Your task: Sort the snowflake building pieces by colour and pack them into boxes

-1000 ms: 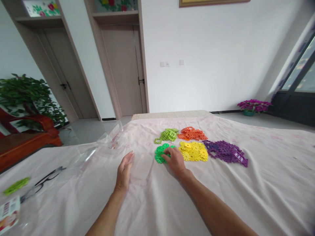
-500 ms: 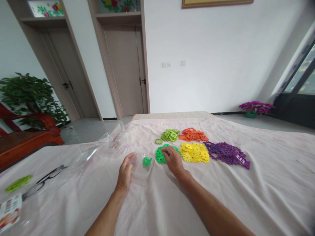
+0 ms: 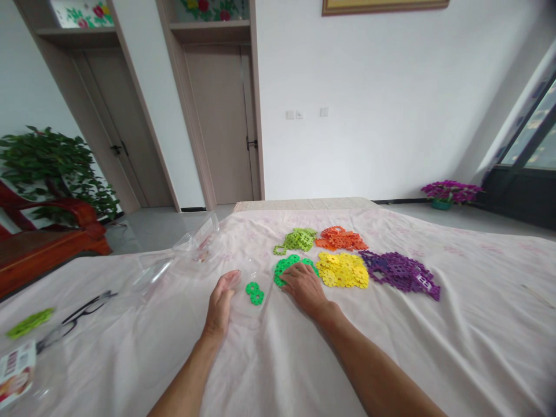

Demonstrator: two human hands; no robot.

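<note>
My left hand (image 3: 221, 301) grips the left side of a clear plastic container (image 3: 247, 319), its thumb and fingers at the rim. Two green flower-shaped plastic pieces (image 3: 255, 293) lie inside, one partly over the other. My right hand (image 3: 303, 285) rests over a pile of the same green pieces (image 3: 286, 263), fingers reaching down onto it and hiding part of it. No piece shows lifted between those fingers. Just right of that hand sits a pile of yellow flower-shaped pieces (image 3: 343, 271).
Behind are piles of lime-green (image 3: 299, 238) and orange pieces (image 3: 341, 238); purple pieces (image 3: 399, 272) lie right. More clear containers (image 3: 197, 240), eyeglasses (image 3: 87, 310), a lime-green piece (image 3: 30, 323) and a labelled clear package (image 3: 17, 370) are left, on a pale cloth (image 3: 434, 359).
A second green piece now lies in the container, and the first has shifted. My right hand has gone from pinched fingers above the green pile to fingers spread down on it.
</note>
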